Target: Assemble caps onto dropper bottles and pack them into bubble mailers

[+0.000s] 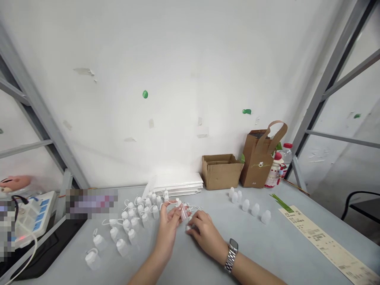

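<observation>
My left hand (170, 220): pinches a small clear plastic piece with pinkish streaks (184, 214), near centre. My right hand (205, 231): grips a small whitish piece (188, 228) (mostly hidden). Left: white-capped translucent plastic bottles (121, 247). Right: six translucent plastic domes (255, 209).

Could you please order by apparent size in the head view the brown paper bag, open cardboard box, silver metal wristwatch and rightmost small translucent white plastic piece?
1. Brown paper bag, handle included
2. Cardboard box
3. Wristwatch
4. Plastic piece

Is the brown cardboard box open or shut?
Open: nothing covers the top of the cardboard box, so part of its inside shows.
</observation>
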Demonstrator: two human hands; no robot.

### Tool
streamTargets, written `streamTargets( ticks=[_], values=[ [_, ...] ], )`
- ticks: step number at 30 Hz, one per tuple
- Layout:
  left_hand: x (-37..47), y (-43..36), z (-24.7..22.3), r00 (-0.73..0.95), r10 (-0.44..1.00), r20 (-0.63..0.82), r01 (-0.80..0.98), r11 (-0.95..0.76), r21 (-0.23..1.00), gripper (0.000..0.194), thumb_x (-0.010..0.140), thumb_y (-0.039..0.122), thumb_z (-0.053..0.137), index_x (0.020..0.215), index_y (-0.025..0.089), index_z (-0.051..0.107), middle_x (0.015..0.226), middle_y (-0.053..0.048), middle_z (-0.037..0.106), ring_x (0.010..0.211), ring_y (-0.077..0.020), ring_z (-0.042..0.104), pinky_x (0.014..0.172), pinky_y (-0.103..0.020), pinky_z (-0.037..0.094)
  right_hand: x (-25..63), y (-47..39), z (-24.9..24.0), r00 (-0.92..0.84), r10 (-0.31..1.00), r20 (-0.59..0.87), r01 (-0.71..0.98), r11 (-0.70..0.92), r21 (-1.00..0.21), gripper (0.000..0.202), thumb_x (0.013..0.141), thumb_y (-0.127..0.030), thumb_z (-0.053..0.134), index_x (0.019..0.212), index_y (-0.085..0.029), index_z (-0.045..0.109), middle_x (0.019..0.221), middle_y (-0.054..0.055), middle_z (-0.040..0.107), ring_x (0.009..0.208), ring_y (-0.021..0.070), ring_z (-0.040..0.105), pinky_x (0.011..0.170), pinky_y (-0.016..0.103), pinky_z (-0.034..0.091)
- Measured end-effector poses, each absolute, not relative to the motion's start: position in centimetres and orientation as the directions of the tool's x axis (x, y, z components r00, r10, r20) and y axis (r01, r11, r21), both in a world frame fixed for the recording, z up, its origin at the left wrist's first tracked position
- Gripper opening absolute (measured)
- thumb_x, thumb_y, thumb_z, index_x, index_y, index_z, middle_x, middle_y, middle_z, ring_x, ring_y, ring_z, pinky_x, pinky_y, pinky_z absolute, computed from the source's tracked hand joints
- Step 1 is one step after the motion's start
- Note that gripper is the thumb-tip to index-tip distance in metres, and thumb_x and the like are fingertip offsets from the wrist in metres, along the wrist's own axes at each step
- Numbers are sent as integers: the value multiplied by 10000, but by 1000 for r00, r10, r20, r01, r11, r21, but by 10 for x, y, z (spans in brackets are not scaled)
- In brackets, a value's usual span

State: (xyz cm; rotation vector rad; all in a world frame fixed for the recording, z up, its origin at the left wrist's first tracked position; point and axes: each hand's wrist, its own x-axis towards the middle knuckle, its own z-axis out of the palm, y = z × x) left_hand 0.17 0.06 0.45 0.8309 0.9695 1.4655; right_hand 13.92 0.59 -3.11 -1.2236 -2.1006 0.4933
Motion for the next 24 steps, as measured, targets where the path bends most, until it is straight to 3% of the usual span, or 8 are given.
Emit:
streamTargets(
  ticks=[9, 12, 15, 17, 20, 24],
  values=[
    [6, 4, -4, -113, 993, 43, -270, -72, 960, 340, 604, 380, 709, 731, 193, 455, 698, -17, 656, 743, -197, 650, 686, -305, 490, 140, 7, -35, -394, 845, 361, 640, 534, -552, 143, 732, -71, 614, 828, -169, 575, 910, 60, 572, 878, 202, 513, 792, 328, 423],
    [6, 4, -8, -151, 983, 100, -175, -126, 977, 314, 580, 351, 721, 689, 190, 475, 657, 10, 617, 706, -179, 634, 675, -289, 492, 149, 15, -28, -307, 882, 359, 575, 472, -669, 28, 795, -149, 553, 794, -174, 566, 890, 61, 580, 863, 193, 524, 788, 331, 425],
    [6, 2, -10, -186, 967, 177, -13, -182, 983, 258, 604, 335, 702, 680, 192, 500, 682, 14, 602, 748, -184, 627, 736, -312, 494, 163, 26, -14, -191, 956, 222, 364, 279, -889, 209, 828, -369, 509, 759, -176, 550, 779, 45, 613, 752, 178, 566, 722, 324, 449],
    [6, -1, -11, -178, 958, 223, 125, -203, 971, 204, 640, 329, 672, 689, 198, 522, 743, -1, 624, 815, -199, 624, 805, -346, 477, 171, 31, -4, -212, 969, 126, 173, 164, -971, 324, 778, -499, 528, 763, -176, 544, 707, 27, 630, 671, 167, 587, 678, 316, 461],
    [7, -5, -11, -128, 959, 252, 285, -208, 936, 131, 687, 313, 625, 709, 215, 541, 826, -11, 654, 881, -212, 612, 848, -374, 453, 177, 31, 7, -287, 952, 107, 34, 122, -992, 363, 708, -529, 599, 766, -173, 559, 670, 12, 634, 631, 151, 588, 653, 298, 460],
    [7, -9, -10, -62, 962, 268, 382, -225, 896, 74, 720, 292, 583, 735, 232, 541, 850, -3, 662, 897, -206, 603, 838, -361, 446, 176, 25, 9, -336, 931, 142, 61, 172, -983, 287, 698, -442, 653, 775, -171, 597, 642, -11, 595, 618, 126, 546, 607, 261, 431]
  ],
)
